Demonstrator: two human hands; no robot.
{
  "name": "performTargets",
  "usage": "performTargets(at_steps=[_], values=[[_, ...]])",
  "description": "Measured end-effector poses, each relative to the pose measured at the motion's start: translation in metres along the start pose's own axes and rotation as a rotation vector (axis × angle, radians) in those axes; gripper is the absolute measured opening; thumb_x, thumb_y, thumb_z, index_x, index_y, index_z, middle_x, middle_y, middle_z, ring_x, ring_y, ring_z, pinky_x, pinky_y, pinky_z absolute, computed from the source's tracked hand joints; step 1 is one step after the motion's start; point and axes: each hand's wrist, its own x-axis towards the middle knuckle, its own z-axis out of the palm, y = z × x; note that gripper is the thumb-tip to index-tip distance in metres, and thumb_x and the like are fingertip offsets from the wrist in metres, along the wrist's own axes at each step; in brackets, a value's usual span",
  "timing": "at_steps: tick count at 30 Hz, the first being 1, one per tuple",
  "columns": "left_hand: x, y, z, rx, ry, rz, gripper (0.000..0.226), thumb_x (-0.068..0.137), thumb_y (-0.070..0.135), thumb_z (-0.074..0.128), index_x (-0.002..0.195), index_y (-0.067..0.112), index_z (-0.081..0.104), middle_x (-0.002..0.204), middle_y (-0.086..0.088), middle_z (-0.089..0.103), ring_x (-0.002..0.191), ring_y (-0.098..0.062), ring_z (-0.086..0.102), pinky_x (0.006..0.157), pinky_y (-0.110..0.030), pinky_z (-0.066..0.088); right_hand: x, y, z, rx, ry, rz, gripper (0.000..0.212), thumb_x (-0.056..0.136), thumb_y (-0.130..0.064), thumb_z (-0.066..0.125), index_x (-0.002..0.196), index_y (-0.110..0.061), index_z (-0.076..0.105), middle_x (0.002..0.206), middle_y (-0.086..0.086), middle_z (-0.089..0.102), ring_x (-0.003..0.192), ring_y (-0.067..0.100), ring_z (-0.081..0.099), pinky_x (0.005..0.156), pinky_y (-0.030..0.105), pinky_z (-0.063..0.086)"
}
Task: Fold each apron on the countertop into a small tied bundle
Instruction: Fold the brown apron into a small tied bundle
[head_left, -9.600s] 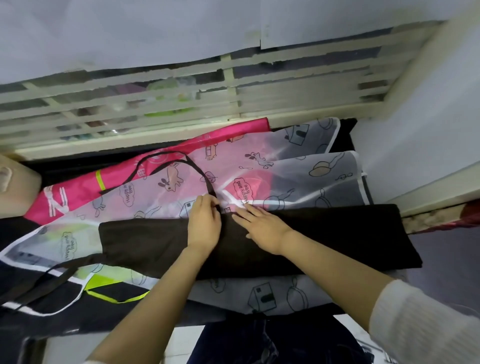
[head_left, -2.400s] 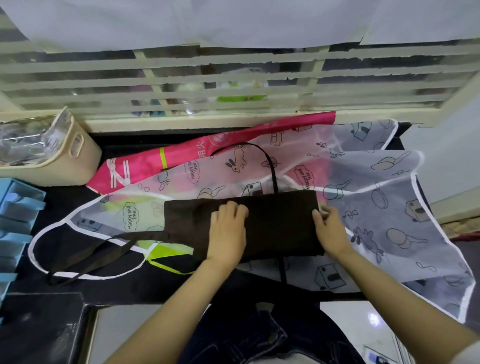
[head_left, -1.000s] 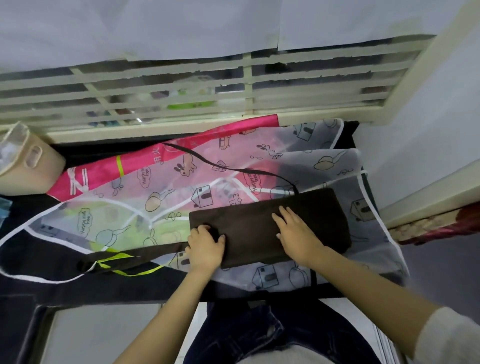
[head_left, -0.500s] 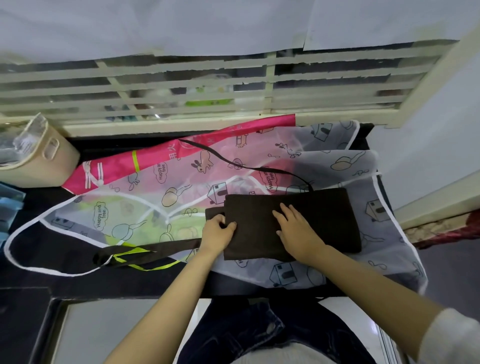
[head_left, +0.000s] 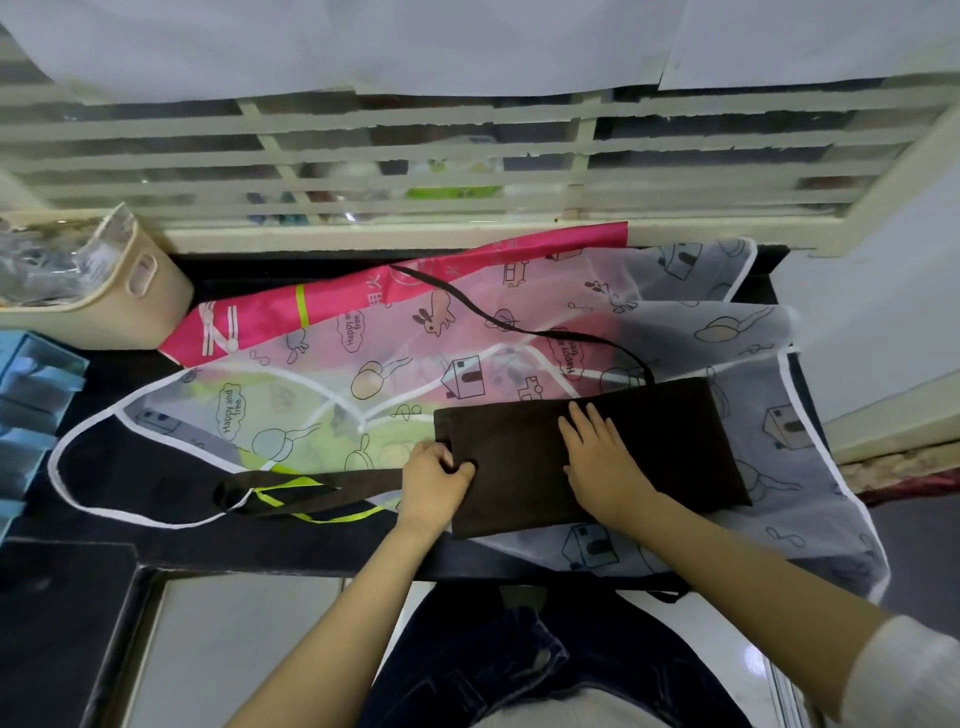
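A dark brown apron (head_left: 670, 441) lies folded into a flat rectangle on top of the other aprons. My left hand (head_left: 434, 475) grips its left edge with curled fingers. My right hand (head_left: 602, 457) presses flat on its middle. One thin brown strap (head_left: 519, 325) loops away toward the window; wider brown straps (head_left: 306, 491) trail left. Beneath lies a translucent white apron with cartoon prints (head_left: 363, 374), and under that a pink apron (head_left: 363, 296) and a piece with lime-green trim (head_left: 306, 514).
The black countertop (head_left: 130, 467) ends at a front edge near my body. A beige basket (head_left: 119, 306) holding clear plastic stands at the back left, with blue items (head_left: 31, 415) at the far left. A barred window frame (head_left: 467, 176) runs behind.
Since half a second ago my left hand has curled tighter around the brown apron's left edge. My right hand stays pressed on the fold. Earlier the apron was a longer strip.
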Motion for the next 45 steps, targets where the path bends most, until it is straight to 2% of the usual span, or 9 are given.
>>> performTargets(at_steps=[11, 15, 19, 21, 24, 29, 35, 39, 45], values=[[0.011, -0.011, -0.014, 0.000, -0.010, -0.069, 0.036, 0.081, 0.007, 0.065, 0.063, 0.017, 0.036, 0.061, 0.003, 0.045, 0.065, -0.020, 0.045, 0.051, -0.022, 0.029, 0.000, -0.018, 0.005, -0.041, -0.088, -0.069, 0.057, 0.104, -0.033, 0.027, 0.152, -0.013, 0.004, 0.159, 0.010, -0.006, 0.146, 0.028, -0.007, 0.119, 0.042, 0.002], [0.007, -0.015, -0.013, -0.020, 0.018, 0.005, 0.035, 0.077, -0.006, 0.062, 0.078, 0.015, 0.035, 0.085, -0.007, 0.044, 0.077, -0.022, 0.042, 0.061, -0.020, 0.026, 0.000, -0.020, 0.008, -0.055, -0.112, -0.065, 0.059, 0.103, -0.032, 0.029, 0.152, -0.012, 0.001, 0.159, 0.011, -0.007, 0.146, 0.029, -0.006, 0.119, 0.043, 0.004], [-0.010, -0.006, -0.003, 0.349, 0.150, 0.379, 0.024, 0.069, -0.009, 0.057, 0.088, 0.003, 0.050, 0.094, -0.016, 0.047, 0.081, -0.031, 0.046, 0.072, -0.037, 0.038, 0.000, -0.021, 0.011, -0.075, -0.113, -0.061, 0.061, 0.103, -0.029, 0.032, 0.151, -0.011, -0.001, 0.159, 0.012, -0.008, 0.146, 0.029, -0.006, 0.119, 0.043, 0.004], [-0.016, 0.003, 0.007, 0.473, 0.013, 0.519, 0.031, 0.077, 0.002, 0.059, 0.107, 0.005, 0.055, 0.114, -0.018, 0.049, 0.103, -0.038, 0.049, 0.084, -0.042, 0.040, 0.001, -0.023, 0.013, -0.088, -0.090, -0.075, 0.062, 0.103, -0.026, 0.033, 0.151, -0.011, -0.003, 0.159, 0.012, -0.008, 0.146, 0.029, -0.006, 0.118, 0.043, 0.003], [-0.016, 0.006, 0.022, 0.649, -0.279, 0.446, 0.065, 0.090, 0.030, 0.052, 0.147, 0.019, 0.023, 0.157, -0.014, 0.006, 0.144, -0.039, 0.002, 0.116, -0.048, 0.007, 0.002, -0.027, 0.016, -0.095, -0.096, -0.132, 0.065, 0.101, -0.017, 0.036, 0.151, -0.014, -0.005, 0.159, 0.006, -0.010, 0.146, 0.025, -0.009, 0.117, 0.045, 0.000], [-0.006, -0.006, 0.028, 0.799, -0.390, 0.406, 0.079, 0.092, 0.050, 0.044, 0.151, 0.029, -0.004, 0.157, -0.011, -0.020, 0.142, -0.039, -0.019, 0.116, -0.048, -0.009, 0.005, 0.006, 0.007, -0.251, -0.204, -0.152, 0.063, 0.102, -0.040, 0.027, 0.150, -0.027, -0.012, 0.156, -0.003, -0.021, 0.144, 0.030, -0.018, 0.110, 0.064, -0.003], [-0.002, -0.003, 0.026, 0.813, -0.443, 0.399, 0.083, 0.091, 0.054, 0.044, 0.150, 0.030, -0.009, 0.156, -0.011, -0.023, 0.141, -0.039, -0.023, 0.114, -0.048, -0.011, 0.000, 0.088, -0.007, -0.312, -0.171, -0.036, 0.071, 0.090, -0.062, 0.002, 0.141, -0.020, -0.023, 0.158, 0.001, -0.016, 0.145, 0.024, -0.014, 0.117, 0.044, -0.001], [-0.002, 0.000, 0.024, 0.818, -0.468, 0.379, 0.084, 0.091, 0.055, 0.045, 0.150, 0.030, -0.009, 0.155, -0.010, -0.024, 0.141, -0.038, -0.023, 0.115, -0.047, -0.011, 0.003, 0.097, -0.007, -0.276, -0.151, -0.041, 0.069, 0.098, -0.053, 0.019, 0.138, -0.017, -0.024, 0.158, 0.003, -0.015, 0.145, 0.021, -0.014, 0.118, 0.035, -0.003], [0.000, 0.009, 0.026, 0.784, -0.456, 0.339, 0.086, 0.088, 0.050, 0.054, 0.151, 0.030, -0.001, 0.157, -0.009, -0.019, 0.142, -0.038, -0.019, 0.115, -0.048, -0.008, -0.007, 0.098, -0.011, -0.198, -0.049, 0.027, 0.070, 0.100, -0.040, 0.036, 0.151, -0.016, -0.006, 0.158, 0.004, -0.013, 0.146, 0.025, -0.010, 0.117, 0.045, -0.001]])
